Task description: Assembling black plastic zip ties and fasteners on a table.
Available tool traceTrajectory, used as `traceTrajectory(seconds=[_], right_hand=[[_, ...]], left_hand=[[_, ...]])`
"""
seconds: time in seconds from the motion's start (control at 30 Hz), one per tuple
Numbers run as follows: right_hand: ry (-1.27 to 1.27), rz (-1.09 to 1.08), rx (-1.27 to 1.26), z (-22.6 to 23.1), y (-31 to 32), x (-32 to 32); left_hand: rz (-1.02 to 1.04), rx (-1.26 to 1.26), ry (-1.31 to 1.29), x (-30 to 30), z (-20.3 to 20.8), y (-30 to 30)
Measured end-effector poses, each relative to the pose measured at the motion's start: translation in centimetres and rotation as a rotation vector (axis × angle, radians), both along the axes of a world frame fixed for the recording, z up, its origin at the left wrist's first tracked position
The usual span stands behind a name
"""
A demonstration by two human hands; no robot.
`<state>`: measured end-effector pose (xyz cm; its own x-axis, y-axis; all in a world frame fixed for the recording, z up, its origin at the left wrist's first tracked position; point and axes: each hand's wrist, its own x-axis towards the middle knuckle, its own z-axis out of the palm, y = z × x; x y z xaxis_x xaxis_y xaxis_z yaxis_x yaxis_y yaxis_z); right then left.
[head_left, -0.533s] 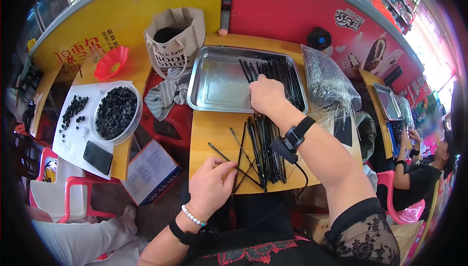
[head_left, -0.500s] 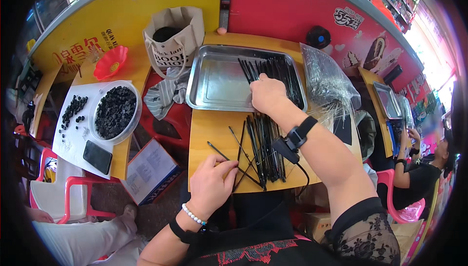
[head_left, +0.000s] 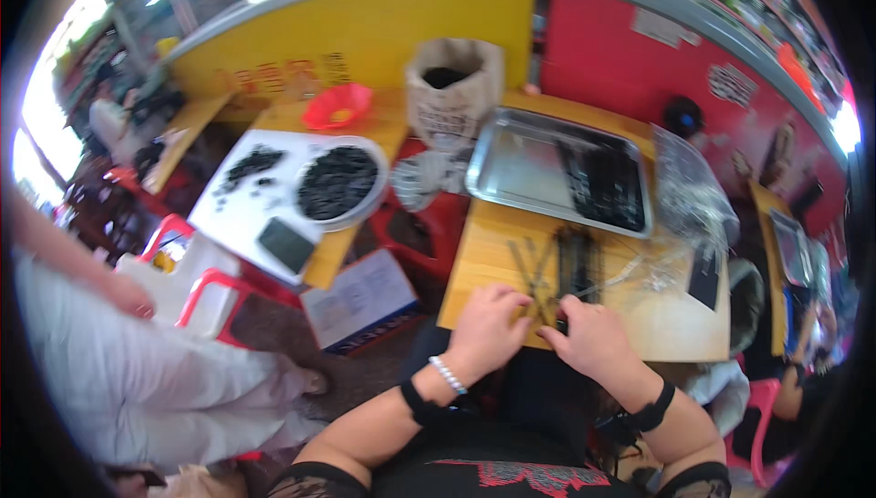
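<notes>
Both hands rest curled on the dark skewers.

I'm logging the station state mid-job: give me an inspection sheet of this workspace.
Surface: wooden table, bare at its right part.
Job's things: dark skewers bunched at the near edge; more lie in the steel tray.
Clutter: clear plastic bag, paper bag, bowl of dark pieces, phone, red dish.
Grippers: left hand and right hand rest on the skewers' near ends; grip cannot be told.
Cables: nothing seen.
Surroundings: yellow and red counter front; person in white at left; red stools.
</notes>
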<state>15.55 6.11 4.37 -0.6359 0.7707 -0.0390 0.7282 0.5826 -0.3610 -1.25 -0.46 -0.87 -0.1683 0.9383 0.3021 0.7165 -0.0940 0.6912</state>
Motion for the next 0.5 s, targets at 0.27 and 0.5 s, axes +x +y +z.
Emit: traceTrajectory(seconds=[0.27, 0.5], right_hand=[[0.048, -0.114, 0.137, -2.5, 0.1, -0.5], [0.407, -0.238, -0.082, -1.4, 1.6, -0.2]], left_hand=[[0.001, -0.052, -0.222, -2.7, 2.2, -3.0], [0.401, 0.219, -1.178, -12.7, 4.5, -5.3]])
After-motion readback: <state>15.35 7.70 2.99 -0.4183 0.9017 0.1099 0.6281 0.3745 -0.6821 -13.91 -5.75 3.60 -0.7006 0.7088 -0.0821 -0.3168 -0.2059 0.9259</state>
